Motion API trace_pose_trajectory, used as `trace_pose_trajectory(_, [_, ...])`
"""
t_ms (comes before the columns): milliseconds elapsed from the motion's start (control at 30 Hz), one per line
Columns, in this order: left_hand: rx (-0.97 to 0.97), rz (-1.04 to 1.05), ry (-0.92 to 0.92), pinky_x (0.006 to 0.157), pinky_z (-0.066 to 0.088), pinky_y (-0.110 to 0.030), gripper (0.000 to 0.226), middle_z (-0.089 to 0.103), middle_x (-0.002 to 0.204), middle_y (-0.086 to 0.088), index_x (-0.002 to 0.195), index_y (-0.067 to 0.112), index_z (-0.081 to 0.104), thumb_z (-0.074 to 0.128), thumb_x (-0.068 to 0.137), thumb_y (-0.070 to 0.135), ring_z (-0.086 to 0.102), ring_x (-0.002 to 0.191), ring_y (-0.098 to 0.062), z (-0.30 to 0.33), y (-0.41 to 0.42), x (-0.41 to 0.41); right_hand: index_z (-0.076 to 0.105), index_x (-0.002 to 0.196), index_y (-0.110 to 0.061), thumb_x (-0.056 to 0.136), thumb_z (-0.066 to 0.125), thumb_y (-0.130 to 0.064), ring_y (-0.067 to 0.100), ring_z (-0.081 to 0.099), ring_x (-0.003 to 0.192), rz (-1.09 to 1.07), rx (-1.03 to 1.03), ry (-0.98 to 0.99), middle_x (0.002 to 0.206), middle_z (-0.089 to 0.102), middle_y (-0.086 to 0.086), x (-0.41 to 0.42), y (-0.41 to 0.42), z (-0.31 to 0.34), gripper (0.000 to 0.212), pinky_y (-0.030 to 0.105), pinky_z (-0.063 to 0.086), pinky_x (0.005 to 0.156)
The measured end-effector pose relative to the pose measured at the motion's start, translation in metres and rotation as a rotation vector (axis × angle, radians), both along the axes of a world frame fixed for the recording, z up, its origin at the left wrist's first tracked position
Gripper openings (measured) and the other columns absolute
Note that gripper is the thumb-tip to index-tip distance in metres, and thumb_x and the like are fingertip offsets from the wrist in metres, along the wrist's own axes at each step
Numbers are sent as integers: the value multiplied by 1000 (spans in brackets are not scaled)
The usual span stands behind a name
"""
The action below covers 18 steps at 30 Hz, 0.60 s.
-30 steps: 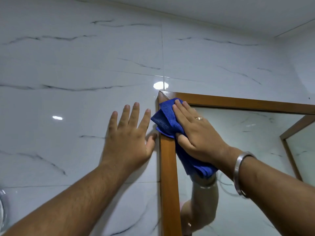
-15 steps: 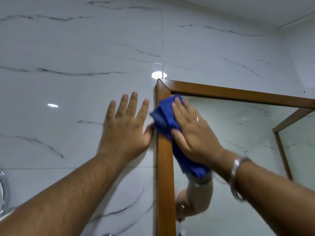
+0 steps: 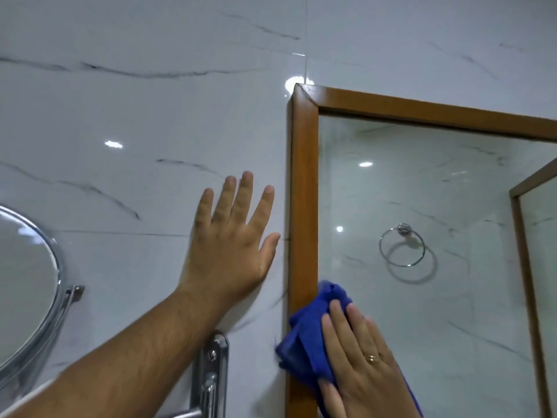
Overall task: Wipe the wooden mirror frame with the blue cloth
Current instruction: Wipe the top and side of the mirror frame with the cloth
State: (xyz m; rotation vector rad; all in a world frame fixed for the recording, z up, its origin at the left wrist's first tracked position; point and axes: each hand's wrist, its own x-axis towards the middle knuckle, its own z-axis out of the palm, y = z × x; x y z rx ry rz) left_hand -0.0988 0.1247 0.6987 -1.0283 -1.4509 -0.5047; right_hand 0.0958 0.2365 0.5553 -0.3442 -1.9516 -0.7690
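Observation:
The wooden mirror frame (image 3: pixel 303 188) hangs on a white marble-tiled wall, its left upright and top rail meeting at the upper left corner. My right hand (image 3: pixel 361 366) presses the bunched blue cloth (image 3: pixel 307 342) flat against the lower part of the left upright, at the bottom of the view. A gold ring shows on one finger. My left hand (image 3: pixel 232 242) lies flat on the tile just left of the frame, fingers spread, thumb nearly touching the wood, holding nothing.
A round chrome-rimmed mirror (image 3: pixel 27 282) on a bracket sticks out from the wall at the far left. A chrome wall mount (image 3: pixel 211 372) sits below my left forearm. The mirror glass reflects a towel ring (image 3: pixel 402 245) and a second wooden frame edge (image 3: pixel 524 267).
My right hand has slid the blue cloth down the left upright from near the top corner to its lower part. My left hand stays flat on the tile.

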Motion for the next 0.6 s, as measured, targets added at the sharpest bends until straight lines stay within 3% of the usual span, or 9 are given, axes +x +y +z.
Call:
trace_pose_trajectory(100, [-11, 14, 2, 123, 11, -58, 73, 4, 168, -15, 160, 21, 12, 24, 97, 56, 5, 154, -34, -9, -1, 1, 19, 152, -12, 93, 36, -40, 27, 16, 149, 38, 46, -88, 160, 20, 10, 7, 6, 42, 68, 43, 22, 117])
trace_pose_trajectory(267, [0, 13, 4, 122, 13, -59, 73, 8, 167, -15, 159, 21, 16, 26, 96, 56, 8, 154, -34, -9, 0, 2, 12, 152, -8, 93, 33, -33, 28, 6, 150, 28, -36, 185, 162, 11, 13, -8, -2, 214, 68, 46, 12, 122])
trace_pose_trajectory(367, [4, 6, 9, 122, 14, -59, 72, 9, 167, -15, 159, 21, 18, 26, 96, 56, 9, 154, -34, -10, 0, 0, 11, 153, -10, 93, 30, -33, 27, 3, 150, -3, -34, 254, 163, 7, 12, -14, -4, 262, 67, 42, 8, 123])
trace_pose_trajectory(467, [8, 1, 12, 122, 14, -58, 71, 10, 167, -15, 159, 21, 17, 24, 97, 55, 11, 154, -35, -12, -1, 0, 10, 154, -15, 93, 33, -33, 21, 2, 151, 21, -43, 296, 163, 6, 7, -17, -2, 225, 67, 39, 7, 123])
trace_pose_trajectory(600, [13, -5, -10, 122, 11, -55, 71, 8, 167, -15, 160, 21, 14, 25, 97, 52, 11, 154, -35, -29, -2, -2, 7, 154, -17, 88, 40, -33, 22, 1, 151, 7, -84, 212, 164, 3, 4, -13, 1, 79, 76, 34, 1, 122])
